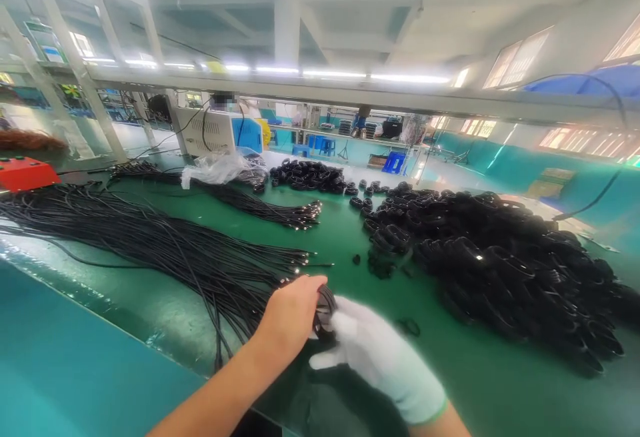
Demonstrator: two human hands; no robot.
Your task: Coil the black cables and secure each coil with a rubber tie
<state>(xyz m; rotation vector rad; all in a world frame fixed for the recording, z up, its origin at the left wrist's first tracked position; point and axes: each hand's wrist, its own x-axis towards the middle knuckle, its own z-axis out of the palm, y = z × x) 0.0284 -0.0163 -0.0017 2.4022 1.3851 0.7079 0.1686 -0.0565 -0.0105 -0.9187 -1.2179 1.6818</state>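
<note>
A small coil of black cable (327, 298) is in the grip of my bare left hand (293, 307), its fingers closed round the coil and partly hidden. My right hand (373, 350), in a white glove, is at the coil's right side and slightly blurred. Its thumb stands well apart from the fingers, whose tips meet the edge of the coil. Left of my hands lies a thick bundle of loose black cables (170, 244) with metal tips. Behind it is another cable bundle (280, 212), its shiny ends pointing right.
A large heap of coiled black cables (480, 250) covers the right of the green table (350, 237), and a smaller coil pile (307, 175) lies farther back. Clear plastic film (213, 169), a white-and-blue machine (215, 132) and a red box (27, 174) stand left.
</note>
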